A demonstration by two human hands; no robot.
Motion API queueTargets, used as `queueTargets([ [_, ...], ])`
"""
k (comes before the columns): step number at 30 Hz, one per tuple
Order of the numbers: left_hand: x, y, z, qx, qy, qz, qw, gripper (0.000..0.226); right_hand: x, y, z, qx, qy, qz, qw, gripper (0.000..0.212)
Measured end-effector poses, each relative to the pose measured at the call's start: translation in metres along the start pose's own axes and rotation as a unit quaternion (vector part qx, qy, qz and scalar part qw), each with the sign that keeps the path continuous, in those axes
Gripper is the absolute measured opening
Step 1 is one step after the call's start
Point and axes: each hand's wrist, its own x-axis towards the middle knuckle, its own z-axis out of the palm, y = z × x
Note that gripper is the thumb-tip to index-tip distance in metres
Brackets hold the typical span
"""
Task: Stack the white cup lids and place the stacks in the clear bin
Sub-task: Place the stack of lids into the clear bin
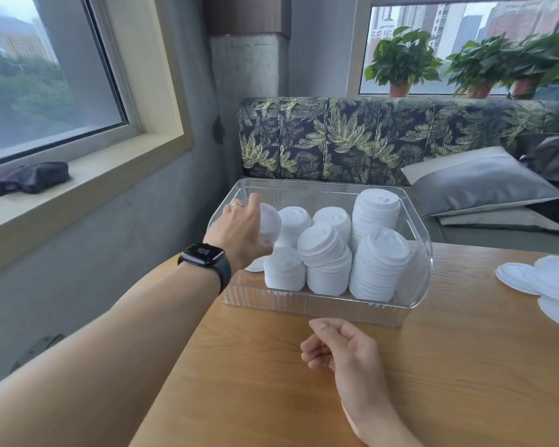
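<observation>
A stack of white lids (269,224) sits in the left hand (239,232), held tilted over the left end of the clear bin (320,309). The thumb and fingers wrap around the stack, mostly hidden behind it. The bin stands on the wooden table (433,366) and already holds several upright stacks (380,262), packed close, tallest at the right. More loose lids (542,279) lie flat near the table's right edge, so the job looks well along but not finished.

The right hand (339,345) rests just in front of the bin, fingers loosely curled, holding nothing.

The risk here is likely the tilt: a leaning stack may slide apart as it goes down, or knock the neighbouring stacks, which already lean a little. The free corner looks tight, so the stack could catch on the bin wall.

The lids are thin, smooth, round, with a raised dome and a rim that nests. The bin is glossy see-through plastic with a ribbed base and rounded corners. The table shows fine grain. A black watch (207,254) wraps the left wrist.
</observation>
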Motion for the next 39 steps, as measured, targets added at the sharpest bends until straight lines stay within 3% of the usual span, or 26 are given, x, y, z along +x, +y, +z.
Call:
queueTargets([
  [16, 0.011, -0.004, 0.024, 0.118, -0.027, -0.001, 0.993, 0.064, 0.021, -0.002, 0.004, 0.003, -0.013, -0.001, 1.000, 0.010],
  [22, 0.013, -0.003, 0.030, 0.231, -0.053, 0.036, 0.971, 0.055, 0.021, -0.002, 0.005, 0.007, -0.009, -0.003, 1.000, 0.010],
  [29, 0.014, -0.013, 0.039, 0.307, -0.081, 0.060, 0.946, 0.062, 0.020, -0.001, 0.006, -0.004, -0.004, -0.009, 1.000, 0.010],
  [35, 0.011, -0.011, 0.050, 0.295, -0.074, 0.048, 0.951, 0.044, 0.019, -0.001, 0.006, -0.013, 0.001, -0.013, 1.000, 0.010],
  [39, 0.009, -0.013, 0.058, 0.256, -0.081, 0.041, 0.962, 0.066, 0.018, -0.002, 0.007, -0.016, 0.001, -0.014, 1.000, 0.011],
])
